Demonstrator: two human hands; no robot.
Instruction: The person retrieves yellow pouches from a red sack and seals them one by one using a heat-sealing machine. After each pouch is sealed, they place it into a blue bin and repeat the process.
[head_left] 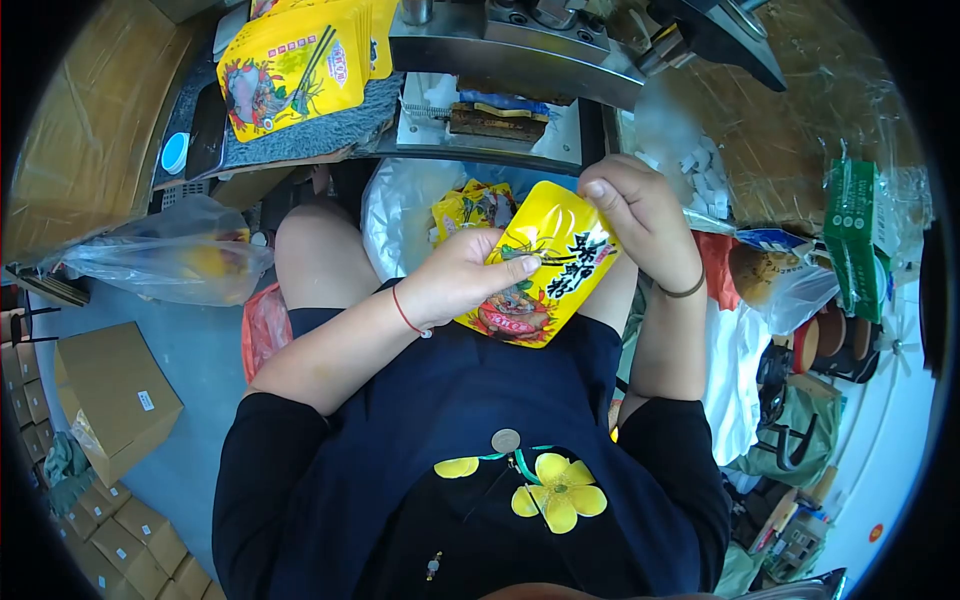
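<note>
A yellow printed pouch (545, 275) is held tilted above my lap. My left hand (465, 280) grips its left side, with the thumb lying across the front. At the pouch's top right corner, my right hand (635, 205) is closed with its fingers pinched at the edge. Beyond the pouch, more yellow pouches (465, 208) lie in a clear plastic bag (385, 215) between my knees. A stack of similar yellow pouches (295, 75) rests on the bench at the upper left.
A metal machine (550, 40) stands ahead, over a white plate. White pieces (700, 175) lie at its right. Also in view are a blue cap (175, 152), a green box (853, 235), a cardboard box (118, 395) on the floor and stacked cartons (135, 540).
</note>
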